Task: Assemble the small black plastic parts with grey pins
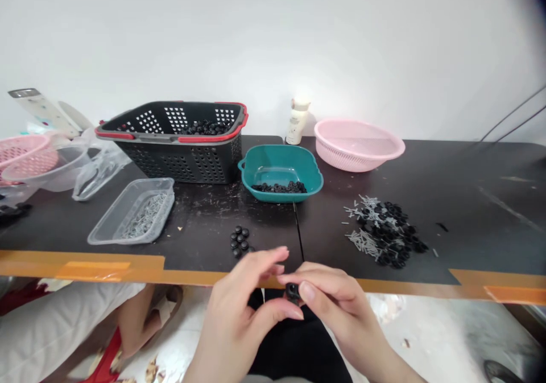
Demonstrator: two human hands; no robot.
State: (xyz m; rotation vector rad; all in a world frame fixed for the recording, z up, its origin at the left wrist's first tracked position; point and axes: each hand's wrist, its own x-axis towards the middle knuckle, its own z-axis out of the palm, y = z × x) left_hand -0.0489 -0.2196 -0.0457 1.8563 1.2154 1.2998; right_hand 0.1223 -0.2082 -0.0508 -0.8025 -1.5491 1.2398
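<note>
Just past the table's front edge, my right hand (341,303) pinches a small black plastic piece (292,290) with a hole in its upper face. Close on its other side is my left hand (241,309), its fingers apart and its thumb tip just below the piece; whether that thumb touches it I cannot tell. Several round black caps (239,239) lie on the table beyond my left fingers. To the right, short grey pins (363,243) are heaped with more black round parts (396,249).
A teal basin (281,196) holding small black parts stands ahead. Left of it are a black basket (187,161) and a clear tub (104,223) of grey pins. A pink basket (354,158) and white tube (296,124) stand near the wall. Another person's leg (134,320) shows lower left.
</note>
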